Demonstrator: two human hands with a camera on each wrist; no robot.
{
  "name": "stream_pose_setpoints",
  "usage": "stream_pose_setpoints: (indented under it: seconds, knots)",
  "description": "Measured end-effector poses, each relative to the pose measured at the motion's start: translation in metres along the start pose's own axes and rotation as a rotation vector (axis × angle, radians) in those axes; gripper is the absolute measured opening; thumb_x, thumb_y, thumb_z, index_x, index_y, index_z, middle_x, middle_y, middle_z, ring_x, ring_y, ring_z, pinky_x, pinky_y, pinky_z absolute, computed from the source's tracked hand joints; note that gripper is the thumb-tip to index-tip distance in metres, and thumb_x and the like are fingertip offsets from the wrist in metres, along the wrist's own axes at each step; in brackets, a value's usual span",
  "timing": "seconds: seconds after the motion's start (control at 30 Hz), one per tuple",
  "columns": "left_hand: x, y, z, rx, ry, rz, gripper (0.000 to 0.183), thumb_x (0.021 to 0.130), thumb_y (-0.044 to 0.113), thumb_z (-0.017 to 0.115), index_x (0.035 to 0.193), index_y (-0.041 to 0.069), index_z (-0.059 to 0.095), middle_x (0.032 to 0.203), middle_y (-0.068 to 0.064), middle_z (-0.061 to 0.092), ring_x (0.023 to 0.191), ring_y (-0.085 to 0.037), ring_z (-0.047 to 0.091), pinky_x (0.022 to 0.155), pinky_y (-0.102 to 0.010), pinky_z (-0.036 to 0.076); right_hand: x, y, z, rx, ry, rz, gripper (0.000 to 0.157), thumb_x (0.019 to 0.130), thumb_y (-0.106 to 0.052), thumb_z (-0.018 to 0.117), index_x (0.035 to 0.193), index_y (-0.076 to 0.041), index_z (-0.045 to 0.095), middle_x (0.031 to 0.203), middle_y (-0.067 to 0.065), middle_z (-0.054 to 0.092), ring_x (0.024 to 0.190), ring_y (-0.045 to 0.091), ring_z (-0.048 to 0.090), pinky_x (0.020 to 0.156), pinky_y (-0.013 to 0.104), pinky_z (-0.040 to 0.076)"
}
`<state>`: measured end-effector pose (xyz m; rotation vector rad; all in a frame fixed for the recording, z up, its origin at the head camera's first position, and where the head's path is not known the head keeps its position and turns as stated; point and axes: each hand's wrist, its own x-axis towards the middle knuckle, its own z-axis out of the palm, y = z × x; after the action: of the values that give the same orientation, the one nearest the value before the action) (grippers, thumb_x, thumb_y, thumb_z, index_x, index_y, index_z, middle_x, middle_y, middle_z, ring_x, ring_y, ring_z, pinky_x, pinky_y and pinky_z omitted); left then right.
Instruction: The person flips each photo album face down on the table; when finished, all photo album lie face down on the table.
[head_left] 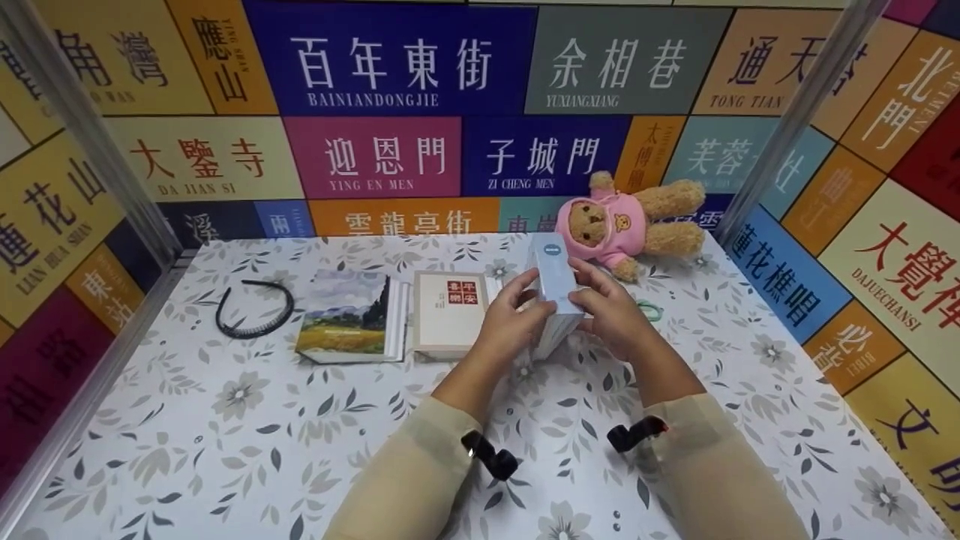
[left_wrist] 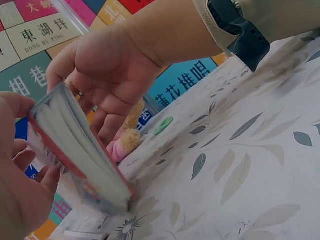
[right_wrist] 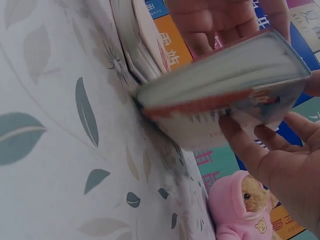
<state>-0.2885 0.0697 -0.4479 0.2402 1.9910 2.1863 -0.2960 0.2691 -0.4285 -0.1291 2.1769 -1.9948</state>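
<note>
Both hands hold a thick book [head_left: 556,268] with a light blue spine, standing upright near the far middle of the table. My left hand [head_left: 511,319] grips its left side, thumb near the spine. On the opposite side, my right hand [head_left: 611,306] has its thumb on the spine edge and fingers along the cover. The page edges of the book [left_wrist: 82,150] face the left wrist camera, with the lower end close over the tabletop. In the right wrist view, right-hand fingers [right_wrist: 255,142] press the cover beside a red strip.
Left of the held book lie a cream book [head_left: 448,311], a book with a painted landscape cover [head_left: 345,315] and a black headband [head_left: 259,309]. A teddy bear in a pink hoodie [head_left: 626,225] lies behind, right. A green object [head_left: 651,309] is partly behind my right hand. Printed walls [head_left: 375,60] enclose the table.
</note>
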Motion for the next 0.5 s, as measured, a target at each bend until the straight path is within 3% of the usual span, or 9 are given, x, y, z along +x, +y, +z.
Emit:
stream_pose_setpoints:
  seconds: [0.17, 0.4, 0.5]
  knots:
    - [0.000, -0.004, 0.002, 0.079, -0.039, 0.039, 0.064, 0.099, 0.028, 0.072, 0.159, 0.018, 0.053, 0.166, -0.007, 0.050, 0.155, -0.028, 0.046, 0.122, -0.044, 0.049, -0.001, 0.000, -0.004, -0.003, 0.037, -0.015, 0.065, 0.109, -0.016, 0.053, 0.170, -0.024, 0.031, 0.174, 0.008, 0.033, 0.149, 0.026, 0.044, 0.100, 0.025, 0.059]
    - [0.006, -0.018, 0.000, 0.071, -0.056, -0.071, 0.060, 0.101, 0.031, 0.074, 0.156, 0.014, 0.056, 0.154, -0.013, 0.059, 0.128, -0.022, 0.062, 0.106, -0.034, 0.056, 0.003, 0.005, -0.013, -0.018, 0.101, -0.039, 0.069, 0.104, -0.013, 0.067, 0.167, -0.013, 0.039, 0.158, 0.014, 0.042, 0.125, 0.016, 0.059, 0.094, 0.021, 0.060]
    - [0.007, -0.023, 0.002, 0.133, -0.057, -0.072, 0.058, 0.100, 0.029, 0.075, 0.153, 0.012, 0.059, 0.150, -0.013, 0.062, 0.123, -0.021, 0.063, 0.100, -0.031, 0.056, 0.004, 0.007, -0.019, -0.005, 0.122, -0.024, 0.070, 0.101, -0.011, 0.071, 0.165, -0.010, 0.041, 0.156, 0.019, 0.045, 0.118, 0.012, 0.063, 0.091, 0.021, 0.061]
